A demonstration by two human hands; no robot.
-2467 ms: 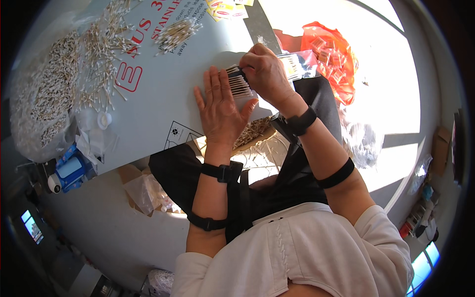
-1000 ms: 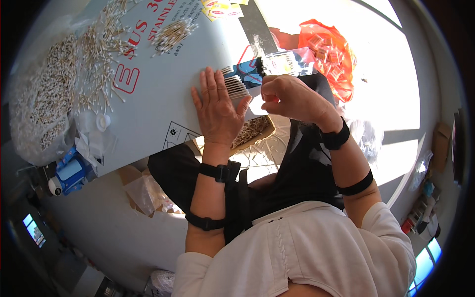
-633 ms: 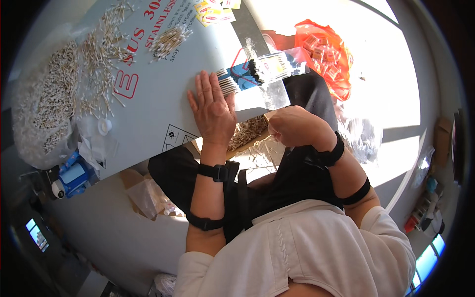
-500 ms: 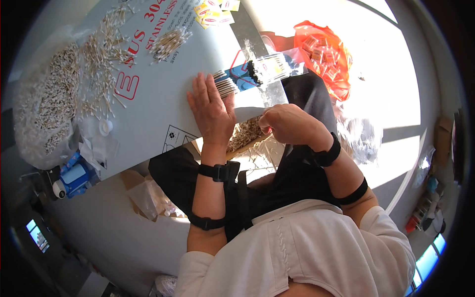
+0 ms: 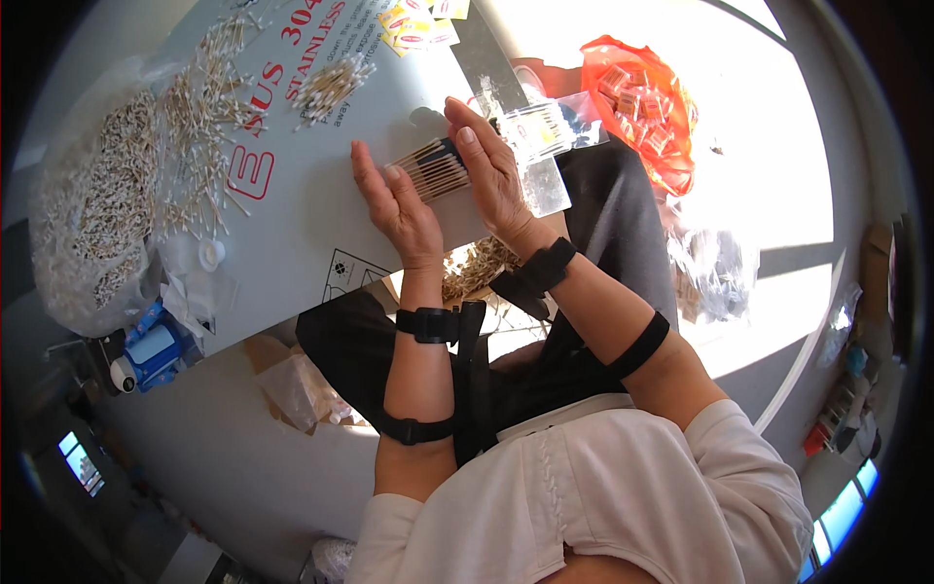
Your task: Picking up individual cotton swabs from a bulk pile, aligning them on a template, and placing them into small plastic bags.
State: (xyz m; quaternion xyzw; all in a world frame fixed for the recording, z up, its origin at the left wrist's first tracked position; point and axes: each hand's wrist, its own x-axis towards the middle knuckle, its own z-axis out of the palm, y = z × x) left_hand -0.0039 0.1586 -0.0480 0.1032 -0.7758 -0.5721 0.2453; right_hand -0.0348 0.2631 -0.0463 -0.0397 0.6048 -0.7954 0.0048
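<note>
A row of cotton swabs (image 5: 435, 170) lies side by side on the grey table, over a dark blue strip. My left hand (image 5: 399, 209) is at the row's left end, fingers stretched out and open. Across from it, my right hand (image 5: 496, 180) stands on edge at the right end, its fingers straight. The two palms face each other with the swabs between them; whether both touch the tips I cannot tell. Partly behind my right hand lies a clear bag of swabs (image 5: 538, 131) with a yellow and white label.
Loose swabs (image 5: 199, 117) and a small swab pile (image 5: 333, 88) lie farther left. Beyond them sits a big clear bag of swabs (image 5: 102, 195). Yellow-white cards (image 5: 418, 24) are at the far edge. An orange-red bag (image 5: 637, 112) holds small packs. A swab-filled box (image 5: 477, 268) is below the table edge.
My right hand has moved from the table's near edge up to the swabs' right end, its fingers straightening. My left hand has drawn slightly back and turned from palm-down onto its side.
</note>
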